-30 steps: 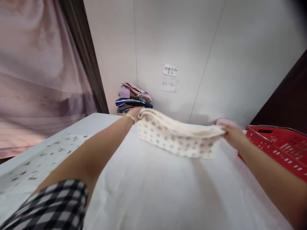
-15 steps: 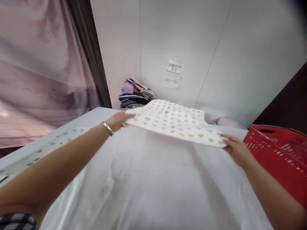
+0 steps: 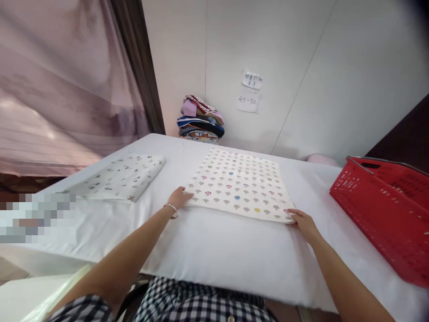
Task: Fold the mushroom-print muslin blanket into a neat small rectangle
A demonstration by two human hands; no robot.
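A cream cloth (image 3: pixel 241 183) printed with small mushrooms, most grey and a few red, blue or yellow, lies flat on the white-covered table (image 3: pixel 214 246). Its near left corner is pinched by my left hand (image 3: pixel 180 199), which wears a silver bracelet at the wrist. My right hand (image 3: pixel 303 223) grips the near right corner, thumb above and the other fingers partly hidden under the edge. Left of it rests a folded white cloth (image 3: pixel 124 176) with dark prints, apart from both hands.
A red plastic basket (image 3: pixel 382 214) with a metal handle stands at the table's right side. At the back is a stack of folded fabrics (image 3: pixel 201 118) near the wall, where paper notes (image 3: pixel 250 91) hang. A pink curtain (image 3: pixel 67 89) hangs at the left.
The mushroom cloth has come down from a raised, slanted position to lie flat on the table. Both hands have lowered with it, still at its near corners.
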